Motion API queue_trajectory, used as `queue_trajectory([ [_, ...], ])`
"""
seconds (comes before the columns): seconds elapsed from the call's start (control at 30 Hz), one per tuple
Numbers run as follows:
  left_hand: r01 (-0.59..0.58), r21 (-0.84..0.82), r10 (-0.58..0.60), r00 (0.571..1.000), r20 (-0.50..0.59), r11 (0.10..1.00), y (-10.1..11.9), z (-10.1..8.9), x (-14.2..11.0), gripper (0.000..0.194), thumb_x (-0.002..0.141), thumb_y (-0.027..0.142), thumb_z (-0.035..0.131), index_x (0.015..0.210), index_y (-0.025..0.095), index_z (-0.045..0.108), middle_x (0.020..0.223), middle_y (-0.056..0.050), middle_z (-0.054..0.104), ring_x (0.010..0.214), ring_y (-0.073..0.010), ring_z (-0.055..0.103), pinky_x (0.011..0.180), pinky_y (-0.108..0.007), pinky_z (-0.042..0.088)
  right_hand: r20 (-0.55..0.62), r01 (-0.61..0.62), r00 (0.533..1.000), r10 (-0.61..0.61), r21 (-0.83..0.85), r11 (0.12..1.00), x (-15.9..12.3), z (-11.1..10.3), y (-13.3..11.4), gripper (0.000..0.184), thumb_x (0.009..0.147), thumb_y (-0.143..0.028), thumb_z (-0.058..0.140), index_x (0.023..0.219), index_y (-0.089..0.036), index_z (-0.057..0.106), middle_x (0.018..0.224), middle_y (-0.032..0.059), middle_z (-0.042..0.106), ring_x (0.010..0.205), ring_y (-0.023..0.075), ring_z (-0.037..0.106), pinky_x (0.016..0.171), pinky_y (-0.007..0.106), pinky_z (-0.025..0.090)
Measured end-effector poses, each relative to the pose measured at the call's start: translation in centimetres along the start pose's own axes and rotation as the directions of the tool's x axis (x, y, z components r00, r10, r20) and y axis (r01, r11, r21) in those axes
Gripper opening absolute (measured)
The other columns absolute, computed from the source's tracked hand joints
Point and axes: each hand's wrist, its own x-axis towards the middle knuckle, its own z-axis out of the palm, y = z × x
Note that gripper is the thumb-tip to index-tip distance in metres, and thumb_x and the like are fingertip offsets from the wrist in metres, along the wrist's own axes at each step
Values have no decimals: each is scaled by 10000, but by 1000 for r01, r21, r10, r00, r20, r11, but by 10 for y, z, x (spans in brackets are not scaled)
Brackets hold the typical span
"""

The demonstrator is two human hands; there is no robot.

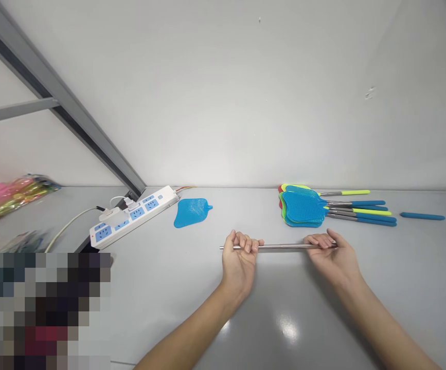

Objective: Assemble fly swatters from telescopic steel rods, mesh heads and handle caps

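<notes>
A thin metal rod (282, 246) lies level across both my hands, above the grey table. My left hand (241, 259) is closed around it near its left end, a short tip sticking out past the thumb. Close to the other end, my right hand (333, 257) has its fingers curled over the rod. Beyond my left hand lies a loose blue fly swatter head (192, 211). Past my right hand a pile of fly swatters (304, 206) shows blue, green, yellow and red heads. At the far right rests a separate blue handle (422, 216).
A white power strip (134, 218) with plugs and cords lies at the left, beside a grey metal frame post (76, 103). Plastic-wrapped colourful items (14, 198) sit at the far left. A white wall (265, 103) bounds the table's back. The lower left is pixelated.
</notes>
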Motion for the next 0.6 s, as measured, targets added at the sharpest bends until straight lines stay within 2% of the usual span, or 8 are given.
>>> queue_trajectory([
  [0.1,-13,127,9,999,32,992,1,1,0,307,793,324,404,541,159,465,538,10,458,632,-129,517,800,-339,389,6,7,1000,-7,17,1000,2,1,-3,225,763,-95,345,600,-180,214,507,-71,248,401,46,330,425,215,352],
  [0.2,6,390,-24,999,41,921,0,0,1,278,794,339,396,672,138,544,709,-44,548,734,-158,541,745,-314,412,68,36,997,-38,23,999,3,2,-10,190,780,-129,322,616,-182,242,525,-63,275,420,53,360,435,224,369],
  [0.27,51,558,-98,994,55,828,-2,-1,1,335,801,374,362,667,127,544,669,-52,552,615,-144,534,641,-295,422,133,48,990,-48,4,999,5,2,-17,184,782,-143,319,619,-185,247,526,-58,287,421,59,359,430,225,368],
  [0.33,54,706,-167,982,92,706,-3,-3,0,424,812,411,307,568,130,511,534,-29,504,482,-120,482,560,-278,398,181,31,983,-28,-11,999,7,1,-25,193,778,-140,329,614,-189,240,513,-58,275,412,64,339,413,216,349],
  [0.37,14,772,-174,977,126,636,-3,-3,-2,456,818,419,285,526,135,490,490,-16,472,461,-113,460,545,-268,383,197,10,980,-8,-6,1000,8,1,-30,204,776,-135,334,609,-190,232,502,-60,260,406,66,322,403,212,337],
  [0.43,-151,867,-145,958,246,474,-1,-1,-8,468,826,411,278,504,140,482,486,-4,446,498,-106,444,546,-241,356,235,-43,971,35,27,999,11,0,-40,227,777,-124,342,600,-193,219,486,-63,229,392,70,281,387,209,315],
  [0.5,-349,882,-163,896,413,317,1,4,-16,403,819,398,324,573,144,518,567,0,470,573,-100,439,569,-220,341,295,-84,953,62,65,994,14,-1,-49,241,785,-126,349,596,-196,217,478,-66,212,381,71,244,373,209,295],
  [0.6,-528,831,-350,755,555,178,5,12,-29,253,745,410,481,798,177,563,693,10,506,666,-102,453,652,-214,352,390,-124,917,82,85,989,17,-1,-62,241,803,-131,347,602,-199,232,473,-68,206,371,72,217,357,207,272],
])
